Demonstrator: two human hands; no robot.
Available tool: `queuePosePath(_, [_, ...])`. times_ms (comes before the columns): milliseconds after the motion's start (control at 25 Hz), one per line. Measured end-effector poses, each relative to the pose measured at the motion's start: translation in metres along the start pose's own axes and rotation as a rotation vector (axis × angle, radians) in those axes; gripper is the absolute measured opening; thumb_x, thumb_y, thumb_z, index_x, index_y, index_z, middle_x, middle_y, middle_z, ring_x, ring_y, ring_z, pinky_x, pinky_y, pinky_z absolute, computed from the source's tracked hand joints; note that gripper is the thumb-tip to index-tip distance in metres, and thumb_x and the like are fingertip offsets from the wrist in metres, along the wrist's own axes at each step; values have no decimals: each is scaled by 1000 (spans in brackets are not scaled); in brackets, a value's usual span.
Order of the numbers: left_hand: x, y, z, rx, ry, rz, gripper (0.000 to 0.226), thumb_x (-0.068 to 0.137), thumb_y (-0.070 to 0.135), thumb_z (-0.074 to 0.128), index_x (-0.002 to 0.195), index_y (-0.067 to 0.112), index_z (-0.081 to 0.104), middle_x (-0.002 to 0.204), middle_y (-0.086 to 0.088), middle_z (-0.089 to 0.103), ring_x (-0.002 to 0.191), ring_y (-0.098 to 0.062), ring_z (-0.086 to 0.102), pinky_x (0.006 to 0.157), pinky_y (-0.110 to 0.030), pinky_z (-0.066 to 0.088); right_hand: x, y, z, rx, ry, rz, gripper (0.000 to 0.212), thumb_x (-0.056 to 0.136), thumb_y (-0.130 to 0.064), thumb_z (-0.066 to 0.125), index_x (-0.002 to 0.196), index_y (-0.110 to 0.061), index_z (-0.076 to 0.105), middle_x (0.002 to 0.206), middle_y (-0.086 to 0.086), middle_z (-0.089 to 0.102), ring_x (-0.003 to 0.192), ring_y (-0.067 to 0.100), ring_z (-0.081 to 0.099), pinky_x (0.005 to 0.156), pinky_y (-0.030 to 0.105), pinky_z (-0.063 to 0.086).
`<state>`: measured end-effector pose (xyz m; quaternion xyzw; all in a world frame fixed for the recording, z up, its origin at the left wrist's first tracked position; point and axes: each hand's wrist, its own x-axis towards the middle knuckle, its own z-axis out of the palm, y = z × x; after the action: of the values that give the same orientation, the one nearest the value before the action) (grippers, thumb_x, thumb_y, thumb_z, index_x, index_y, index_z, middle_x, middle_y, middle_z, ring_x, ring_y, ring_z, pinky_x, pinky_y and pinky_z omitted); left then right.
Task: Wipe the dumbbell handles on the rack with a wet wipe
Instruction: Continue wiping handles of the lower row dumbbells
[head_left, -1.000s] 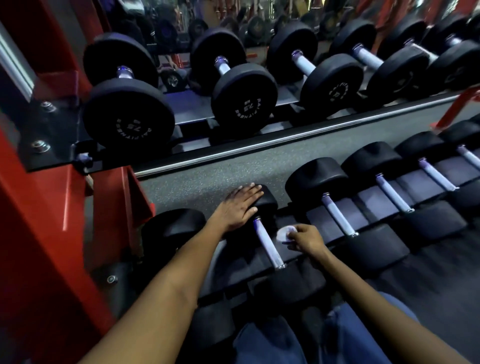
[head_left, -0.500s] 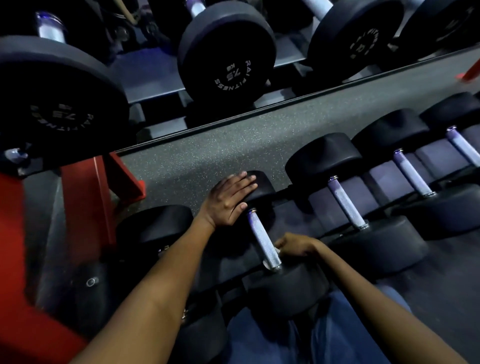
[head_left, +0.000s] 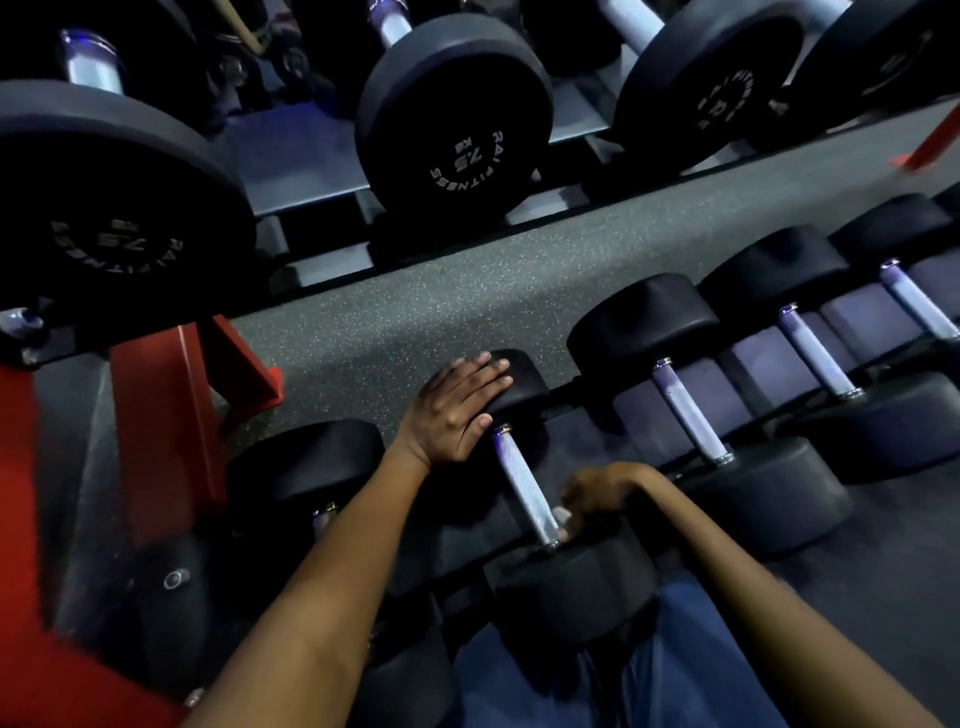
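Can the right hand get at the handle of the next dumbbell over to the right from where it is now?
Probably yes. The right hand is beside that next handle, which lies bare, with nothing over it.

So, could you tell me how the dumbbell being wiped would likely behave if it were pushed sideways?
The dumbbell looks heavy for its size, given its thick solid heads. Those round heads would probably roll, which may be why the left hand rests flat on the far one. The knurled handle probably resists slipping.
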<state>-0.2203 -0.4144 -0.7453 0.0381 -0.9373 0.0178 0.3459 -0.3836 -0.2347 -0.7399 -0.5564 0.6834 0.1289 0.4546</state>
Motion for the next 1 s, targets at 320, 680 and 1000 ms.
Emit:
queuePosePath(320, [2, 1, 0, -17, -6, -11, 49, 100, 31, 29, 131, 6, 58, 140, -11, 54, 134, -27, 45, 111, -41, 33, 3, -9, 8, -142, 164, 90, 20, 84, -12, 57, 94, 0, 69, 103, 21, 66, 86, 25, 62, 63, 27, 37])
queuePosePath(680, [0, 2, -2, -20, -27, -24, 50, 100, 32, 28, 132, 6, 56, 140, -12, 53, 135, -28, 43, 111, -42, 33, -16, -42, 19, -334, 313, -98, 29, 91, -10, 52, 118, 0, 59, 116, 20, 58, 107, 35, 59, 83, 32, 46])
queuePosePath(1000, [0, 4, -2, -1, -14, -27, 49, 99, 31, 29, 130, 6, 58, 139, -12, 54, 134, -27, 44, 108, -43, 37, -14, -19, 3, -448, 300, -338, 34, 94, -25, 50, 122, -9, 60, 116, 13, 57, 94, 22, 57, 68, 20, 42])
